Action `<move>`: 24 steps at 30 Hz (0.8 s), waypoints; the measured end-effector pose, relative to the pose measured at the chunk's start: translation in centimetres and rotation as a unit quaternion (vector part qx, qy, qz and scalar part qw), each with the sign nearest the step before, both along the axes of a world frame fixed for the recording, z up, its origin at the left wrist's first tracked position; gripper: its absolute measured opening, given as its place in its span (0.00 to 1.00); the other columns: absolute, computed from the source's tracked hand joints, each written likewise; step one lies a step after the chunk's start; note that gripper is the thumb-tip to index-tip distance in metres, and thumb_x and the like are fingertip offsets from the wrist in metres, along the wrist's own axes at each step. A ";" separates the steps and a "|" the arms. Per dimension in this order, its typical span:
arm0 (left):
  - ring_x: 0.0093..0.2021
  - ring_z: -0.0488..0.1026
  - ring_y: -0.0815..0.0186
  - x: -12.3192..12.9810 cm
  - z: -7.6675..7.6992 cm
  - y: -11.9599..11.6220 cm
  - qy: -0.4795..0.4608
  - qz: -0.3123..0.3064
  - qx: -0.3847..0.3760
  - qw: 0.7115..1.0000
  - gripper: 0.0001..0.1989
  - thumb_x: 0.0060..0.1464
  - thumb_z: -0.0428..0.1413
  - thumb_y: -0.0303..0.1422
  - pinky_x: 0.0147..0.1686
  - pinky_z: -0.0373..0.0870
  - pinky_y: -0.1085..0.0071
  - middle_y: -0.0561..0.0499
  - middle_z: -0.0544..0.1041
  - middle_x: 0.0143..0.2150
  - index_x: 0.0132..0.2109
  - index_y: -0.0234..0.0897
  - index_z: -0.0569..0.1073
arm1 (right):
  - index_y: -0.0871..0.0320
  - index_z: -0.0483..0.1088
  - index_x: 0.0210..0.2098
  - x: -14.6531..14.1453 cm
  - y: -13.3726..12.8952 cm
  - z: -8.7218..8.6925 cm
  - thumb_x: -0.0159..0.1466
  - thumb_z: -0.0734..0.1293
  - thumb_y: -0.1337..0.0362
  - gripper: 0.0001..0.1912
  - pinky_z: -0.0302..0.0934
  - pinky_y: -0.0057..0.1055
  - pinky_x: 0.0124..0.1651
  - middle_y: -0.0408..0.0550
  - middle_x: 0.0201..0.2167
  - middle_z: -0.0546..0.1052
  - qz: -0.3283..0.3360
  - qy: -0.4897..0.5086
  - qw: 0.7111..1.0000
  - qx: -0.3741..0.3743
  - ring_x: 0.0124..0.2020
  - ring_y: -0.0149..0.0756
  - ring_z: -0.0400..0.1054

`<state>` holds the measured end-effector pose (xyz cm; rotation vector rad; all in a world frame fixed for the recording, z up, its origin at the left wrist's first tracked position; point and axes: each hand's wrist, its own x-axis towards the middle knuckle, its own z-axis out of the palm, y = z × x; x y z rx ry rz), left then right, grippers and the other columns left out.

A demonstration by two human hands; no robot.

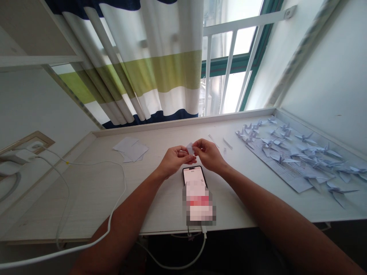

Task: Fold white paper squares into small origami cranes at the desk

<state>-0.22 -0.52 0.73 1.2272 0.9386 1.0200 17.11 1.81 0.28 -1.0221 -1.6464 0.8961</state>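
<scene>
Two hands [174, 159] [210, 153] pinch a small, angular folded paper [189, 148].

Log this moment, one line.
left hand: holding small paper | right hand: holding same paper | phone: face up, lit | paper cranes: on right | loose sheets: on left

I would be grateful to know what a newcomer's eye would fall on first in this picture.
Probably the crowd of folded paper birds at the right end of the desk, some on a flat paper sheet. Near the centre, the left hand and right hand hold a small piece of white paper, just beyond a lit phone. Behind, a navy, white and green curtain hangs beside a railed window.
</scene>
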 end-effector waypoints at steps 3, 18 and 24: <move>0.36 0.83 0.57 0.0 0.1 -0.1 0.005 0.001 0.003 1.000 0.20 0.45 0.71 0.38 0.39 0.78 0.62 0.42 0.84 0.34 0.39 0.31 0.74 | 0.57 0.71 0.34 0.0 0.1 0.0 0.62 0.67 0.65 0.02 0.68 0.36 0.37 0.47 0.31 0.78 0.008 0.021 1.000 -0.006 0.31 0.37 0.72; 0.35 0.81 0.59 -0.1 0.4 -0.1 0.024 0.020 0.013 0.999 0.18 0.51 0.67 0.44 0.36 0.76 0.65 0.44 0.82 0.33 0.36 0.31 0.77 | 0.56 0.69 0.40 0.0 -0.4 0.4 0.64 0.69 0.58 0.10 0.71 0.38 0.42 0.49 0.36 0.78 0.041 0.050 0.998 0.014 0.38 0.39 0.75; 0.35 0.82 0.57 0.1 0.6 -0.3 0.019 0.019 0.001 1.000 0.19 0.48 0.69 0.43 0.39 0.76 0.62 0.41 0.83 0.33 0.35 0.30 0.78 | 0.56 0.68 0.41 -0.1 -0.6 0.6 0.62 0.71 0.57 0.13 0.70 0.37 0.41 0.46 0.31 0.79 0.051 0.085 0.995 0.004 0.33 0.37 0.75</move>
